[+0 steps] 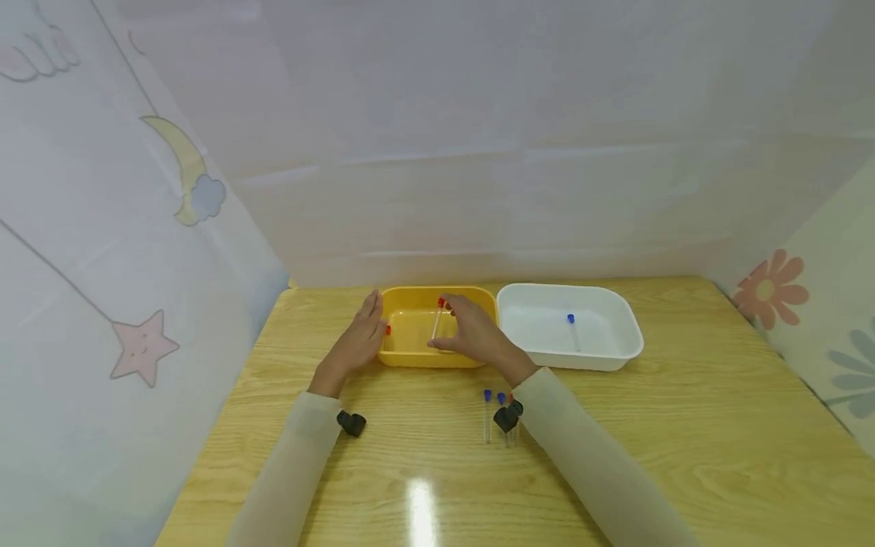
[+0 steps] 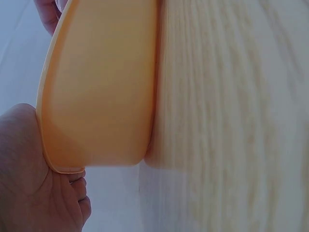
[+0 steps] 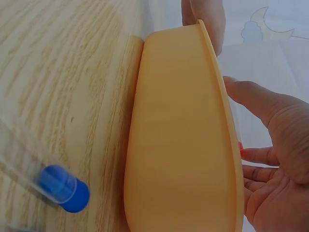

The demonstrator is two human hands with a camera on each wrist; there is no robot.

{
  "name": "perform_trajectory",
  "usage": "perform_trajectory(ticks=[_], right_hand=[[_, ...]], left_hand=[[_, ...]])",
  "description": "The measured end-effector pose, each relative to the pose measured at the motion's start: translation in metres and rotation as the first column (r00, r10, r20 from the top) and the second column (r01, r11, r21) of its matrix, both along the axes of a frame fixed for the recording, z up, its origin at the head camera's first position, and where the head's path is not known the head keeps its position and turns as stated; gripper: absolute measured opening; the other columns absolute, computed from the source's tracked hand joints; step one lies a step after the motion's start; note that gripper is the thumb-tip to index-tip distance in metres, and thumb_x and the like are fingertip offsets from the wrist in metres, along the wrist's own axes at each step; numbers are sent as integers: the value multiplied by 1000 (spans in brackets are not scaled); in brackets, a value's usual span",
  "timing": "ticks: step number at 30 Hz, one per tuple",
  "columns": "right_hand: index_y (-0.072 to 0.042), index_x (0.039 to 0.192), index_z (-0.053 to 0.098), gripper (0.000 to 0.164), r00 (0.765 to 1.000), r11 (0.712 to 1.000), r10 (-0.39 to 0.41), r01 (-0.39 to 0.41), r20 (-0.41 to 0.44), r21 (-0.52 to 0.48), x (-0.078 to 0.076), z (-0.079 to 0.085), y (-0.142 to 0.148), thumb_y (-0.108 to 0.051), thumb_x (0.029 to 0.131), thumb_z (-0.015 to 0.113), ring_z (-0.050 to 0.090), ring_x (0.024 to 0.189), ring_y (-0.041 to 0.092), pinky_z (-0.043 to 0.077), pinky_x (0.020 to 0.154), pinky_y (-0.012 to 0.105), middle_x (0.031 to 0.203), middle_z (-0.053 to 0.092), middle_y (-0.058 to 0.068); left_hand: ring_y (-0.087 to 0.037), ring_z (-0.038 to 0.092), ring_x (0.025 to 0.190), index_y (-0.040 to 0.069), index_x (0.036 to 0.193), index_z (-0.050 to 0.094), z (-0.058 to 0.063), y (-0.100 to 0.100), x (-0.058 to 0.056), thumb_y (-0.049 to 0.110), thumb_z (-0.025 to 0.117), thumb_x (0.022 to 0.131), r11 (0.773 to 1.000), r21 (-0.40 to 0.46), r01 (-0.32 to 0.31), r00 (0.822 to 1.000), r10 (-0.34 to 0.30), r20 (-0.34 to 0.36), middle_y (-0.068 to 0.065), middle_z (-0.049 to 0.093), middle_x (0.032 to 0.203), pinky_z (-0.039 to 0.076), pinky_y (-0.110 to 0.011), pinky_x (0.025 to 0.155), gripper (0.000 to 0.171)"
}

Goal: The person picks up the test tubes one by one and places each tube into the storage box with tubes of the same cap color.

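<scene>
Beneath the right hand (image 1: pixel 472 327), in the span between thumb and fingertips, a red-capped tube (image 1: pixel 436 323) is held lengthwise over the yellow tray (image 1: pixel 431 359). The cap (image 1: pixel 440 302) is met by the fingers and the clear end lies by the thumb; how firm the hold is cannot be told. The span is fairly wide, presumably because the tube is taken by its two ends rather than round its middle.

By the left hand (image 1: pixel 361 338) the tray's near end is straddled, with the rim taken between the thumb side and nearly straight fingers outside; the tray is probably steadied this way. A second red cap (image 1: pixel 389 330) is seen inside the tray, just beside that hand.

The tube's long axis is directed mostly away from the body, with the cap at the far end, leaning slightly toward the right hand's side. The tray's own long axis is laid crosswise, from one hand to the other.

Beyond the right hand, to its right, a blue-capped tube (image 1: pixel 575 334) is contained in the white tray (image 1: pixel 533 323), its cap also pointed away. Below the right wrist, two more blue-capped tubes (image 1: pixel 488 418) and another red cap (image 1: pixel 510 396), partly hidden, are seen on the table (image 1: pixel 410 425), likely placed there for easy reach.
</scene>
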State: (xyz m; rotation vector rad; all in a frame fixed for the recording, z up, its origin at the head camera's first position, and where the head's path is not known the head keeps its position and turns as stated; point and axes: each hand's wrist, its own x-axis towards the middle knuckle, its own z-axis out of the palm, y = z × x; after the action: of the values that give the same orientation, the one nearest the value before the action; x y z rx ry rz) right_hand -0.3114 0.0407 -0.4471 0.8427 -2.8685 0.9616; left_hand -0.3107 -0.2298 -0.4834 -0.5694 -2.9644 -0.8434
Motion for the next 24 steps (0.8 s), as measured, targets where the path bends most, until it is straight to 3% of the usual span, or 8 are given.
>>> perform_trajectory(ticks=[12, 24], right_hand=[[3, 150, 41, 91, 1000, 999, 20, -20, -13, -24, -6, -1, -8, -37, 82, 87, 59, 119, 36, 48, 103, 48, 140, 56, 19], [3, 149, 43, 89, 999, 999, 33, -33, -6, -15, -13, -2, -14, -33, 82, 87, 58, 121, 35, 46, 105, 48, 139, 57, 18]], left_hand=[[-35, -1, 155, -8, 159, 4, 0, 1, 1, 20, 30, 112, 1000, -18, -5, 999, 4, -35, -23, -2, 168, 10, -54, 123, 60], [-35, 0, 155, -6, 159, 3, -1, 2, -1, 21, 29, 113, 1000, -22, -6, 1000, 5, -23, -22, -2, 168, 9, -54, 123, 60]])
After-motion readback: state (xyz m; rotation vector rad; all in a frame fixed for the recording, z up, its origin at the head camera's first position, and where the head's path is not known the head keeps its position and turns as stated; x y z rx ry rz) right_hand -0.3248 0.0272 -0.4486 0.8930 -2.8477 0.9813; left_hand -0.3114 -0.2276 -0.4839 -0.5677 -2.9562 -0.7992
